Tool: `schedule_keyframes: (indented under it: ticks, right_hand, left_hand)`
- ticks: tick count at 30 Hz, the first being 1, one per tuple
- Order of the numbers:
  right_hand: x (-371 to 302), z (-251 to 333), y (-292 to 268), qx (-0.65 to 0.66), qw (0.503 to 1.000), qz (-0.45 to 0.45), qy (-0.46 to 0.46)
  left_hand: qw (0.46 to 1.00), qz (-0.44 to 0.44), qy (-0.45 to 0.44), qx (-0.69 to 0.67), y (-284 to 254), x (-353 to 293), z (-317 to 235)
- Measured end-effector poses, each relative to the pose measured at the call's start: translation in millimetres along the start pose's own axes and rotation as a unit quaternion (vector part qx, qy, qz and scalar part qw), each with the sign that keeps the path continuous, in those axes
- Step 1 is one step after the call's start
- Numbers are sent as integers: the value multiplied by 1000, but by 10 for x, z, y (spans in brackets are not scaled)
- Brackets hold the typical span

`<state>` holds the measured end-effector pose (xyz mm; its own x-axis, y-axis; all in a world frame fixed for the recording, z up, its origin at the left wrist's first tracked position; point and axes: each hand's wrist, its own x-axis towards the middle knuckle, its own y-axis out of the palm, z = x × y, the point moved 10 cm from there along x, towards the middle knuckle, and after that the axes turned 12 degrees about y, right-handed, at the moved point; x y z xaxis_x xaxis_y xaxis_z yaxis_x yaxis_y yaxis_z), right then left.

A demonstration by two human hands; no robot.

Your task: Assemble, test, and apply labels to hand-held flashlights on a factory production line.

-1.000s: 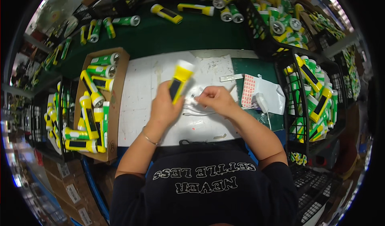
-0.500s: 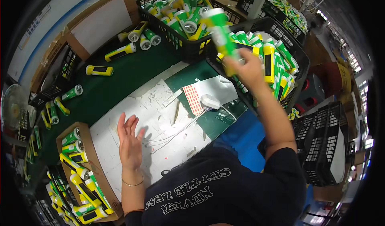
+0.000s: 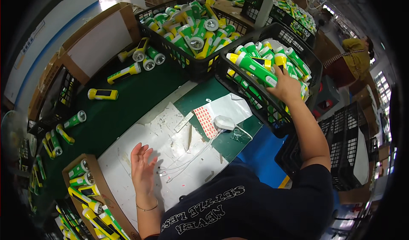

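Observation:
My right hand (image 3: pixel 286 86) is over the black basket on the right, its fingers closed about the end of a green and white flashlight (image 3: pixel 257 71). That flashlight lies slantwise across the basket's near side, on top of other flashlights. Just beyond my fingers a yellow flashlight (image 3: pixel 280 60) touches the hand. The right basket (image 3: pixel 316 76) is heaped with green and yellow flashlights. Palm turned sideways, my left hand (image 3: pixel 144 167) hovers over the white work surface (image 3: pixel 121 172), fingers apart, holding nothing.
Another black basket (image 3: pixel 200 65) full of flashlights stands at the back. Several loose flashlights (image 3: pixel 103 94) lie on the green table at left. A cardboard box (image 3: pixel 111 193) of flashlights sits near left. A white charger (image 3: pixel 223 122) with cables lies mid-table. Stacked black crates (image 3: pixel 341 150) stand at right.
My right hand has come down from above the baskets, bringing the flashlight onto the pile in the right basket. My left hand stays open over the white surface. The view has shifted slightly.

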<state>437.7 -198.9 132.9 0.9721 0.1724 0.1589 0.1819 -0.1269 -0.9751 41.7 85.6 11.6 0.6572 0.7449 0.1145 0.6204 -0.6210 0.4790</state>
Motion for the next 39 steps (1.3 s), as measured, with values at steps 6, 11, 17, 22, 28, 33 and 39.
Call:
schedule_keyframes:
  ticks: [6,11,17,22,28,33,39]
  right_hand:
    - [406,-248,322,10,997,40,66]
    - [835,-364,543,-19,996,-7,92]
    - [1447,-581,685,-33,994,-41,92]
    - [1902,-822,1085,15,983,-85,162]
    - [2197,-775,716,-91,992,-10,90]
    - [1691,668,-836,116,969,-203,-78]
    - [-39,3361,-1038,261,867,-111,-411]
  left_hand:
    - [1000,4,-14,-6,-9,50,85]
    - [1000,1,-9,-2,-39,71,27]
    - [1000,-9,9,29,-127,44,-52]
    - [997,-16,-29,67,-71,71,-37]
    - [997,-19,-38,69,-40,107,-71]
    - [995,-18,-79,61,-109,147,163]
    - [995,-4,-76,68,-147,170,152]
